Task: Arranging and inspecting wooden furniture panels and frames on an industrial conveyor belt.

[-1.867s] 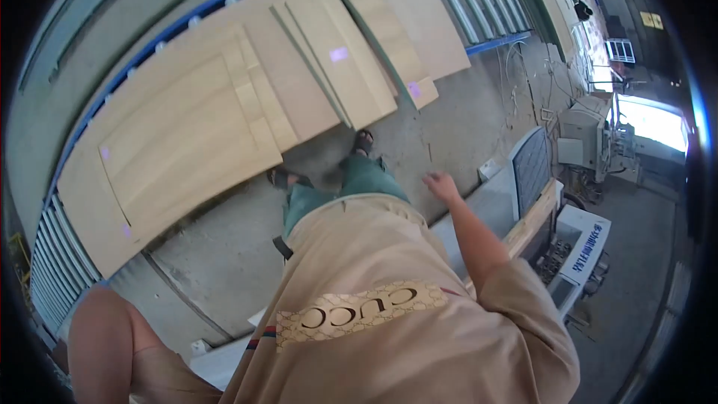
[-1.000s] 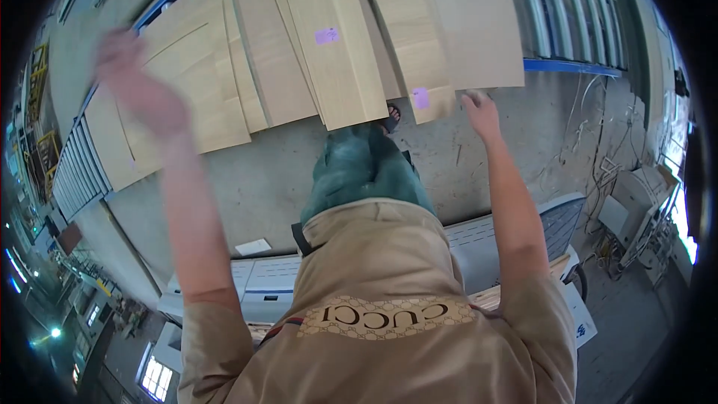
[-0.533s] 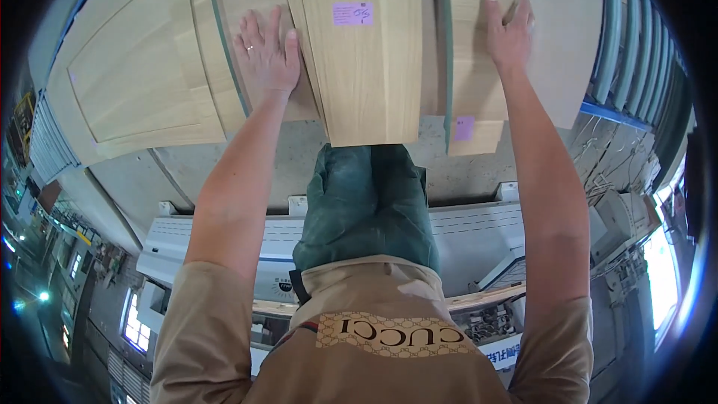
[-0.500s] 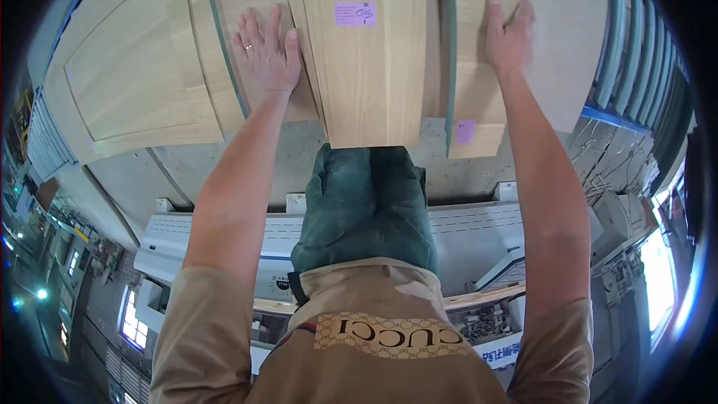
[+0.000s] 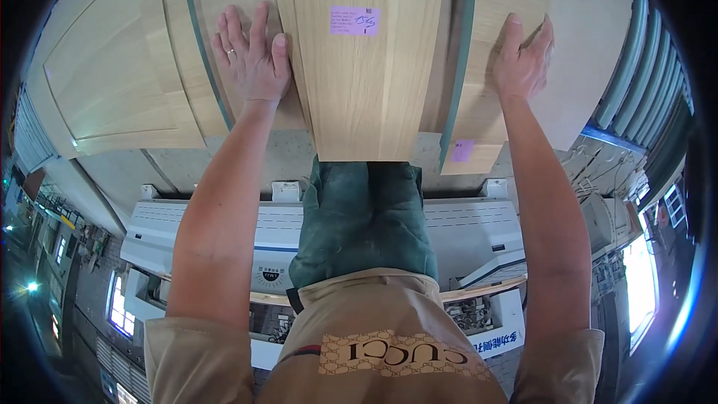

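1. We stand bent over a row of pale wood panels lying side by side on a roller conveyor [image 5: 652, 67], both arms stretched forward.
2. Our left hand [image 5: 253, 60] lies flat, palm down, fingers slightly spread, on a lower panel [image 5: 224, 0] just beside the left edge of the middle panel [image 5: 366, 67]; the thumb touches that edge. A ring shows on one finger.
3. Our right hand [image 5: 523, 60] rests on the right panel [image 5: 501, 0], fingers together and curled at the tips, just right of the green strip [image 5: 458, 60] between boards. It grips nothing that we can see.
4. The middle panel lies on top of its neighbours, its near end hanging past the conveyor's near edge toward our legs. A purple label [image 5: 354, 20] sits near its centre; a second purple label [image 5: 462, 151] marks the right panel's near corner.
5. Flat palms on either side seem placed to steady or slide the boards rather than lift them.
6. A framed door panel [image 5: 112, 67] lies at the left end.
7. A white machine [image 5: 224, 224] stands below, behind our legs.
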A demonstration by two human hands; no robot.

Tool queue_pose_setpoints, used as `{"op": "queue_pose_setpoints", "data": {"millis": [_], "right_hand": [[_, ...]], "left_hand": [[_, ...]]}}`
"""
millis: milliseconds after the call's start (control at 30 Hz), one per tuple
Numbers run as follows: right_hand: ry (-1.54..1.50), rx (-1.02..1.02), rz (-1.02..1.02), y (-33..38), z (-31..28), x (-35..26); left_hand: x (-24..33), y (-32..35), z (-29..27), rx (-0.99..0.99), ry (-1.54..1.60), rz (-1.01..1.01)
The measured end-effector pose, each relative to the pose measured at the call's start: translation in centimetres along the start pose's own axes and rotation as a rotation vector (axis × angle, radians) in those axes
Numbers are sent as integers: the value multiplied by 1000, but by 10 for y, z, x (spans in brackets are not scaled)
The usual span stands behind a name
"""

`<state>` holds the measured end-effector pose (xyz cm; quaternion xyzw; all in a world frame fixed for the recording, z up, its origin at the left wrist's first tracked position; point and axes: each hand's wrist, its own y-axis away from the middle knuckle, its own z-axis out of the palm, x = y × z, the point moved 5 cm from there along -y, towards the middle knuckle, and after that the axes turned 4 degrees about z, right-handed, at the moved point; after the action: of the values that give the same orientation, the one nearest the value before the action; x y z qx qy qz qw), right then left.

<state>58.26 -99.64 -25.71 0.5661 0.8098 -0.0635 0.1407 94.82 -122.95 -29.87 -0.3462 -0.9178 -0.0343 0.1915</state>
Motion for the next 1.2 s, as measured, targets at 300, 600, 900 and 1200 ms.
{"op": "queue_pose_setpoints", "data": {"millis": [300,600,900,1200], "right_hand": [[-14,-13,4,2,-2,-2],[-28,-39,18,3,-2,-8],[-18,-25,7,2,-1,-3],[-12,-25,0,0,2,3]], "left_hand": [[0,-1,0,9,-24,-1],[-5,2,2,50,-24,10],[-4,0,2,62,-26,33],[-4,0,4,42,-29,24]]}}
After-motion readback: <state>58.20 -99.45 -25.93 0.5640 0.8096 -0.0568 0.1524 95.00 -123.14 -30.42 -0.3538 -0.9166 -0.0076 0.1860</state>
